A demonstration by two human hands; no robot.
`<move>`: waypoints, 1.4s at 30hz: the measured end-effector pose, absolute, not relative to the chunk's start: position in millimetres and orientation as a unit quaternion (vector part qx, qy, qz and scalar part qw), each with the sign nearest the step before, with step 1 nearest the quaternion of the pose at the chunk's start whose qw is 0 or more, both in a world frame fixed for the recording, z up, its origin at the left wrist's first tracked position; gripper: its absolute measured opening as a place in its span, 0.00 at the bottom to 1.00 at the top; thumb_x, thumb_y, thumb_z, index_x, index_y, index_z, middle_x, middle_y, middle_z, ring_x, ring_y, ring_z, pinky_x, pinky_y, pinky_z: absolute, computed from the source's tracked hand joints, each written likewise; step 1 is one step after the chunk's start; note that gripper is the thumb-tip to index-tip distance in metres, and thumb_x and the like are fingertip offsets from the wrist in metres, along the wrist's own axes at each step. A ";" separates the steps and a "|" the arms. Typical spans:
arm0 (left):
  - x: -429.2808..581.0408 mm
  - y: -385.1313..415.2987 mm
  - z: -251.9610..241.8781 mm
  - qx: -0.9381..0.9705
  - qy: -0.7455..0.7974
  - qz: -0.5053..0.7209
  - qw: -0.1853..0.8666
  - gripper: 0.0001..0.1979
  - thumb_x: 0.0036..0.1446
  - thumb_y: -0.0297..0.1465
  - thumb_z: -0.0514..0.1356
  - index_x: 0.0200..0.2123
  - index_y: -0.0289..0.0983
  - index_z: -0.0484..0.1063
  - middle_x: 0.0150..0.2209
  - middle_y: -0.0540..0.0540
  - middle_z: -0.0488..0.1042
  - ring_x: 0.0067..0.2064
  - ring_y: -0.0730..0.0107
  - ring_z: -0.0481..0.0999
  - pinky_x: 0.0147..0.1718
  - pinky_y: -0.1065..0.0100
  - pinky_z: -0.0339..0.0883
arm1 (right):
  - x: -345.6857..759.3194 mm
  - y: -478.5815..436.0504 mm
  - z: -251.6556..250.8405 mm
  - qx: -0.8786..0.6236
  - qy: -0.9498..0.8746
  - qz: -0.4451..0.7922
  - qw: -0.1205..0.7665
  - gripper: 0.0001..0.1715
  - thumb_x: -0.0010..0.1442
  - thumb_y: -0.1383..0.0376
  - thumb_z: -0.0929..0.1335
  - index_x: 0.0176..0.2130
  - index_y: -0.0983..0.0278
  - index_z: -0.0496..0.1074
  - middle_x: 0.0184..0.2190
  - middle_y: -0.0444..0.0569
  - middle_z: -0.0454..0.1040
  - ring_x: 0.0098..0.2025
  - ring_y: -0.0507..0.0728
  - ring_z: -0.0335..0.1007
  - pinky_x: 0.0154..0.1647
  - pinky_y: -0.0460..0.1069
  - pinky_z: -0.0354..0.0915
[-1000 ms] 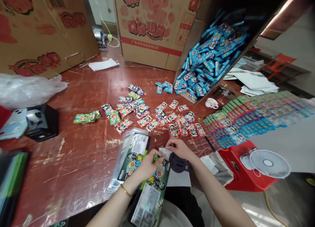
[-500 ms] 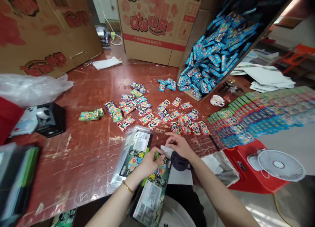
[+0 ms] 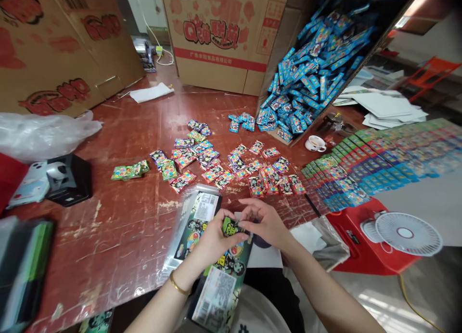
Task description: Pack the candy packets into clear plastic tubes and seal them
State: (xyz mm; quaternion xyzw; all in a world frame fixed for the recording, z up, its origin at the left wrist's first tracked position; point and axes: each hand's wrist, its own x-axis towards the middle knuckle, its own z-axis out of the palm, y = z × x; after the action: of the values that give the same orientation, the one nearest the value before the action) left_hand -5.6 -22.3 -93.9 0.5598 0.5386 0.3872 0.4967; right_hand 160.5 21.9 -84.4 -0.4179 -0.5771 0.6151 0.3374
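Observation:
A long dark-green printed package [image 3: 233, 261] with a white barcode label slants up from my lap over the table's front edge. My left hand [image 3: 212, 236], with a gold bangle at its wrist, is closed around its upper end, thumb across the front. Close beside it, my right hand [image 3: 265, 224] has its fingertips pinched at the package's top end; what lies between them is too small to make out. A whitish piece [image 3: 237, 216] shows just behind the fingers. Partly covered by my right hand is a dark round object [image 3: 260, 241]. To the left lies a similar package [image 3: 197, 222] in clear plastic.
Beyond my hands lie several small candy packets [image 3: 224, 179]. A carton [image 3: 270, 78] of blue packets lies tipped at the back right, near a white cup [image 3: 315, 143]. Rows of packets [image 3: 346, 174], a white fan [image 3: 407, 233] and a red box [image 3: 375, 256] occupy the right.
My right hand has closed in toward my left at the package's top end. The whitish piece between them is now mostly covered. My left hand's fingers have spread further around the package.

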 end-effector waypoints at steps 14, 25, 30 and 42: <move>-20.0 -12.5 -82.5 0.434 0.535 0.539 0.485 0.15 0.52 0.34 0.63 0.39 0.41 0.61 0.28 0.56 0.67 0.27 0.73 0.69 0.29 0.71 0.64 | 136.8 7.9 -94.8 -0.415 -0.185 0.799 0.393 0.29 0.44 0.60 0.76 0.45 0.61 0.67 0.33 0.46 0.77 0.34 0.54 0.74 0.36 0.47 0.66; -61.2 -27.4 -39.1 0.600 0.586 0.529 0.128 0.38 0.53 0.34 0.62 0.62 0.43 0.47 0.65 0.37 0.50 0.66 0.49 0.46 0.61 0.42 0.43 | 162.6 -17.9 -60.4 -0.431 -0.543 0.641 0.328 0.45 0.48 0.58 0.74 0.59 0.58 0.52 0.47 0.56 0.74 0.48 0.62 0.72 0.49 0.56 0.66; -56.1 -48.2 -5.1 0.784 0.506 0.290 0.210 0.31 0.44 0.44 0.67 0.51 0.43 0.66 0.44 0.42 0.76 0.50 0.47 0.73 0.56 0.42 0.53 | 158.7 -9.0 -19.7 -0.407 -0.596 0.604 0.337 0.41 0.49 0.61 0.74 0.58 0.55 0.56 0.38 0.50 0.77 0.40 0.59 0.75 0.41 0.53 0.69; -43.1 -96.0 -86.1 0.461 0.592 0.532 0.392 0.28 0.47 0.31 0.67 0.47 0.45 0.55 0.43 0.48 0.69 0.43 0.64 0.74 0.42 0.63 0.67 | 99.8 -32.0 -79.4 -0.422 -0.491 0.495 0.580 0.27 0.54 0.65 0.71 0.52 0.55 0.61 0.40 0.48 0.74 0.41 0.57 0.72 0.46 0.54 0.66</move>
State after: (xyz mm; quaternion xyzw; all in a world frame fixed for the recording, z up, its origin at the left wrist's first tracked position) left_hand -43.1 -96.0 -86.1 0.4610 0.5919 0.5322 0.3923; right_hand 99.8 -32.0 -79.4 -0.4219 -0.4908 0.4947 0.5800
